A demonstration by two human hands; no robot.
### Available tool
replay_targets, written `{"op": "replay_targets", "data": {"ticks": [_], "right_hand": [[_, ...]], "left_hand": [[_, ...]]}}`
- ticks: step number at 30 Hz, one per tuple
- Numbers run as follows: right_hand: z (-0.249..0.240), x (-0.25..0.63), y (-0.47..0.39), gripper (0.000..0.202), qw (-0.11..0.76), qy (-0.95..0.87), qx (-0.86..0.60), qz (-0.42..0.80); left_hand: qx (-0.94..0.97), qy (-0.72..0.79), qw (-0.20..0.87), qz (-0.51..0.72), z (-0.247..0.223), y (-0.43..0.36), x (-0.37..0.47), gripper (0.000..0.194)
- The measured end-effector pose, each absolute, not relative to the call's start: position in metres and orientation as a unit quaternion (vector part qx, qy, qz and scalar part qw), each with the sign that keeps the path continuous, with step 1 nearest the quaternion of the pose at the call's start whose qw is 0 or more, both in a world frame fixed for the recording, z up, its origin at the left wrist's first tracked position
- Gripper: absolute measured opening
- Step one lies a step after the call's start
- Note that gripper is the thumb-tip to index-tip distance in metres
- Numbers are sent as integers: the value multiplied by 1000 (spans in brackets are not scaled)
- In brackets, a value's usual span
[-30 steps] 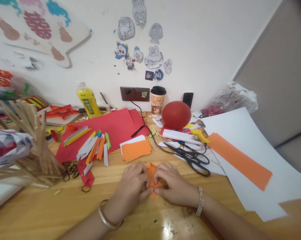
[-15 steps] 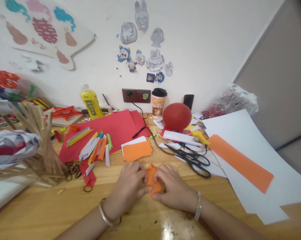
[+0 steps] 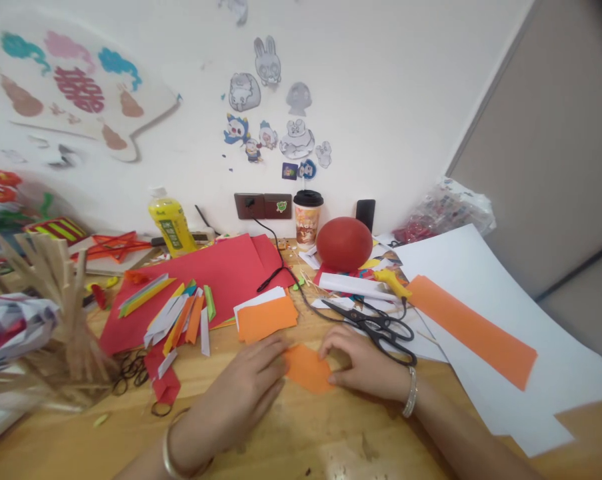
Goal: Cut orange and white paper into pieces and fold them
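A small piece of orange paper [image 3: 308,369] with folded corners is held low over the wooden table, between my two hands. My left hand [image 3: 248,383] has its fingers closed at the paper's left edge; its thumb is mostly hidden. On the opposite edge, my right hand [image 3: 363,363] grips the paper between thumb and curled fingers. Just beyond them lies a stack of orange paper pieces [image 3: 268,319] with white sheets under it. Black scissors [image 3: 375,327] lie close behind my right hand.
Folded paper strips [image 3: 181,320] rest on red sheets [image 3: 221,263]. At left stands a bundle of wooden sticks [image 3: 73,287]. A yellow bottle [image 3: 173,223], a lidded cup [image 3: 308,217] and a red balloon [image 3: 344,243] line the wall. An orange strip [image 3: 473,333] lies on white paper [image 3: 461,267].
My hands have moved apart, and the orange paper between them now shows flatter and wider. The camera view has shifted slightly.
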State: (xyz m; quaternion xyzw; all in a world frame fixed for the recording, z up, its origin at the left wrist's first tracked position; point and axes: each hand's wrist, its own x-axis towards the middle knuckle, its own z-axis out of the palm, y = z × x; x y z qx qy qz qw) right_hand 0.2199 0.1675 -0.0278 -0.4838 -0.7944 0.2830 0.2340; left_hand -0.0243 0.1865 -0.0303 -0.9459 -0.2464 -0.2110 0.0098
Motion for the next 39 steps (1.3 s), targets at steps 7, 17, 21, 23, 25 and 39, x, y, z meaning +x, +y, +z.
{"op": "replay_targets", "data": {"ticks": [7,17,21,23,25,39], "right_hand": [[-27,220,169,6,256,-844,-430,192],[-27,210,163,9,178,-904,-386,48],[-27,206,160,4,179,-891,-414,46],[-28,203,159,2,193,-875,-439,59],[-30,200,158,4,212,-859,-459,80],[-37,190,164,12,250,-763,-575,156]], "left_hand": [[-945,-238,39,-220,-29,183,-22,24],[-947,-256,1,-196,-39,186,-23,24],[-929,-308,-92,-183,-32,186,-21,18],[-915,-339,-130,-177,-31,187,-20,14],[-903,-359,-150,-179,-31,187,-18,12],[-849,-428,-170,-259,-42,187,-5,14]]}}
